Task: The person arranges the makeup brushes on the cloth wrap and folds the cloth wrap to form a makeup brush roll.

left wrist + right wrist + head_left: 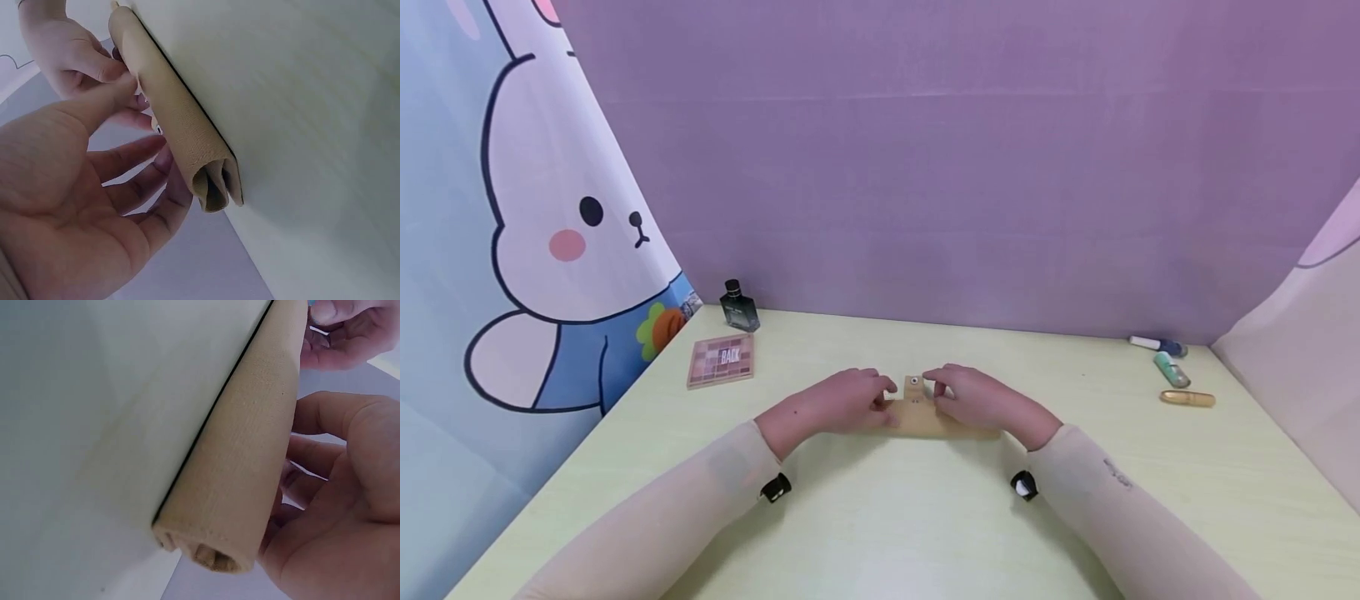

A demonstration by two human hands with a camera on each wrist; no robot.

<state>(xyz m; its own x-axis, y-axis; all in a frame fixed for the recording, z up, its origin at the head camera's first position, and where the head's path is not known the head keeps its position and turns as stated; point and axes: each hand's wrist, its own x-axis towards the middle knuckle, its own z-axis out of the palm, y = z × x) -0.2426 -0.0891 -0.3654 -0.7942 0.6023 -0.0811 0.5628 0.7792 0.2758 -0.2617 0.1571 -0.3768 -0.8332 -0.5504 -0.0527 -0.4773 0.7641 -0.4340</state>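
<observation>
A rolled tan leather-like case (917,423) with a small snap tab (913,387) lies on the table, its long side running left to right. My left hand (852,400) holds its left part; in the left wrist view the thumb (119,94) presses the roll and the other fingers curl against its far side. On the right part is my right hand (973,398), thumb and bent fingers against the roll beside the tab. Both wrist views show the case's open ends, with folded layers inside the roll (231,456). Part of the tab is hidden in the left wrist view.
At the back left stand a dark perfume bottle (740,308) and a pink makeup palette (721,361). Toward the right edge lie a white and blue tube (1157,346), a green tube (1171,369) and a gold tube (1187,398). A purple curtain (955,183) hangs behind the table.
</observation>
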